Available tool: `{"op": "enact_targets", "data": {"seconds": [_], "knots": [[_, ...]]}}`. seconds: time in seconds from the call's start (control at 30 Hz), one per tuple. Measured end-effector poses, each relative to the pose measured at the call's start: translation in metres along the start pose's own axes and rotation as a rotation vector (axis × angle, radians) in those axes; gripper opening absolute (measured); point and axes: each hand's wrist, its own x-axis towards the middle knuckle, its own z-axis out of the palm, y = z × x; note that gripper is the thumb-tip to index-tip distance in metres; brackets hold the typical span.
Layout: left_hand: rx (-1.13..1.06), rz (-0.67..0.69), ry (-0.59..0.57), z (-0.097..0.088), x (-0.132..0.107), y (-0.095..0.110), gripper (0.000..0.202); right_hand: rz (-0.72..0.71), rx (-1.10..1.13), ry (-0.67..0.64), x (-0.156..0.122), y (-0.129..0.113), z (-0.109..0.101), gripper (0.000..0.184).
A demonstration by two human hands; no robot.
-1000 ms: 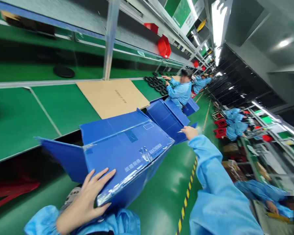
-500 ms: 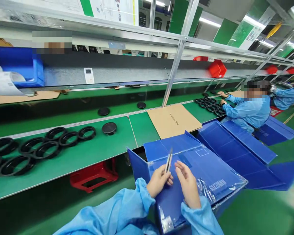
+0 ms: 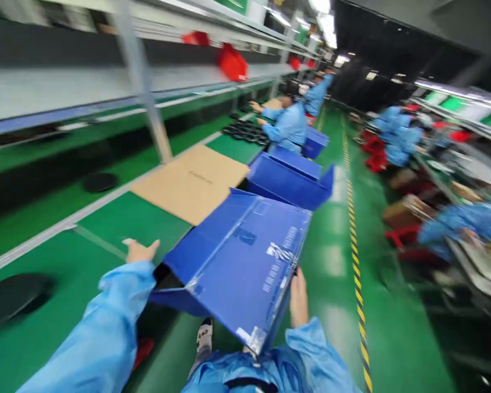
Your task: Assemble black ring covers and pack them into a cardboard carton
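Blue box (image 3: 249, 251) between right grip (image 3: 299, 299), against its side, closure unclear, and left grip (image 3: 141, 252), widely spread, seemingly empty.

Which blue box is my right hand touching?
The nearest blue box: the right hand is against its side. The other blue boxes are farther ahead, with neither of your hands on them.

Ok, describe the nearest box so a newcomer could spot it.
Find the green bench on the left. Beside it, nearest the camera, is a blue box with white print. Unlike the box beyond, it has the right hand against its side.
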Motion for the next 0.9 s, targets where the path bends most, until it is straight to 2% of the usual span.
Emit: {"op": "enact_targets", "data": {"seconds": [0.1,0.17,0.23,0.3,0.37,0.43,0.53,0.7,0.8,0.9], "knots": [[0.048,0.029,-0.161,0.035,0.016,0.035,0.054,0.037,0.072,0.013,0.003,0.017,0.015,0.061],[0.013,0.171,-0.331,0.06,0.002,0.072,0.052,0.034,0.087,0.061,0.014,0.024,0.018,0.053],[-0.048,0.396,-0.537,0.08,-0.035,0.114,0.05,0.019,0.087,0.092,0.027,0.028,0.016,0.044],[-0.086,0.643,-0.756,0.096,-0.083,0.152,0.052,-0.007,0.095,0.095,0.037,0.028,0.014,0.035],[-0.067,0.817,-0.949,0.111,-0.128,0.182,0.054,-0.03,0.124,0.088,0.044,0.029,0.012,0.026],[0.016,0.875,-0.985,0.123,-0.161,0.199,0.054,-0.048,0.155,0.079,0.05,0.031,0.01,0.021],[0.125,0.873,-0.921,0.131,-0.188,0.208,0.057,-0.057,0.199,0.062,0.056,0.04,0.005,0.021],[0.241,0.797,-0.894,0.125,-0.21,0.221,0.057,-0.098,0.268,-0.005,0.055,0.059,-0.006,0.031],[0.269,0.731,-0.911,0.124,-0.218,0.231,0.057,-0.108,0.309,-0.022,0.047,0.068,-0.014,0.025],[0.272,0.753,-0.947,0.126,-0.222,0.234,0.06,-0.089,0.336,-0.021,0.042,0.074,-0.022,0.021]]}}
